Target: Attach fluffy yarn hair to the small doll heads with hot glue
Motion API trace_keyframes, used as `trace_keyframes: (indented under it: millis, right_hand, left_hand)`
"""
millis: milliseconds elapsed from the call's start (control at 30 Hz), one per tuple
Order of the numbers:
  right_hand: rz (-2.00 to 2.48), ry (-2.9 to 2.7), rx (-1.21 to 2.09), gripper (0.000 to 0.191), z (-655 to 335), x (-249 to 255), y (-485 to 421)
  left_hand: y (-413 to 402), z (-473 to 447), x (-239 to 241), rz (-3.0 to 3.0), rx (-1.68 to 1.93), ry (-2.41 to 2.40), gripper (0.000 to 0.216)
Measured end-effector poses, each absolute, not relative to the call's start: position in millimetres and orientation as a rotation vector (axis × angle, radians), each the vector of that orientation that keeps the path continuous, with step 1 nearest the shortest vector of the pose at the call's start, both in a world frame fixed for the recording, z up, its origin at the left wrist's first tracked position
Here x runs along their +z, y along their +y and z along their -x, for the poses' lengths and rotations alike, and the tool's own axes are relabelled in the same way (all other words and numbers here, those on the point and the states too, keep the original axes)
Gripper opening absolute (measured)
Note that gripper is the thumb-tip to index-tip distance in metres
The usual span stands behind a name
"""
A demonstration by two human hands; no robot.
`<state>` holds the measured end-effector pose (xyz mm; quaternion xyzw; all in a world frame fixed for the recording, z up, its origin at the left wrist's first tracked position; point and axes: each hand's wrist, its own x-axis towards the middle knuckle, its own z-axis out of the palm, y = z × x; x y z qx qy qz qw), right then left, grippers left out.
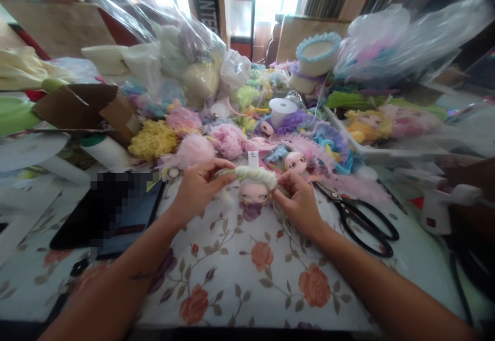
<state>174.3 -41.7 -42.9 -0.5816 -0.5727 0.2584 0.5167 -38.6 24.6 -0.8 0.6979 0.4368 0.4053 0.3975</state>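
A small doll head (253,191) with a pink face lies on the floral tablecloth (247,274) between my hands. A pale green fuzzy trim (256,174) runs across its top. My left hand (199,186) pinches the left end of the trim, fingers closed on it. My right hand (299,202) pinches the right end beside the doll's face. A white tag (253,158) sticks up behind the trim.
Black scissors (363,220) lie right of my right hand. A white glue gun (436,204) sits at the right. A dark tablet (116,212) lies at the left. Behind are pom-poms (154,139), other doll heads (296,160), a white tape roll (282,110) and plastic bags.
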Motion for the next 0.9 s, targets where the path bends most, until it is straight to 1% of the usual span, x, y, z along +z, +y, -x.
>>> trace_keyframes:
  millis: [300, 467, 633, 733, 800, 900]
  right_hand:
    - [1.414, -1.397, 0.583, 0.01, -173.6, -45.2, -43.2]
    - [1.427, -1.46, 0.523, 0.008, -171.7, -44.5, -47.7]
    - [1.401, -1.566, 0.418, 0.007, -170.5, -41.3, -52.6]
    - [1.379, -1.622, 0.359, 0.007, -170.8, -40.4, -53.9]
    - [1.375, -1.616, 0.367, 0.006, -171.2, -41.1, -53.3]
    - [1.354, -1.554, 0.47, 0.006, -172.2, -44.2, -50.6]
  left_hand:
    - [34.1, 47.1, -17.1, -1.781, 0.709, 0.91, 0.022]
    - [36.0, 45.7, -25.8, -1.664, 0.705, 0.929, 0.026]
    - [37.9, 44.1, -28.9, -1.53, 0.76, 0.82, 0.019]
    - [39.1, 43.0, -31.4, -1.486, 0.774, 0.822, 0.018]
    - [39.1, 41.3, -33.6, -1.456, 0.795, 0.827, 0.019]
    - [37.7, 37.1, -36.4, -1.418, 0.865, 0.845, 0.021]
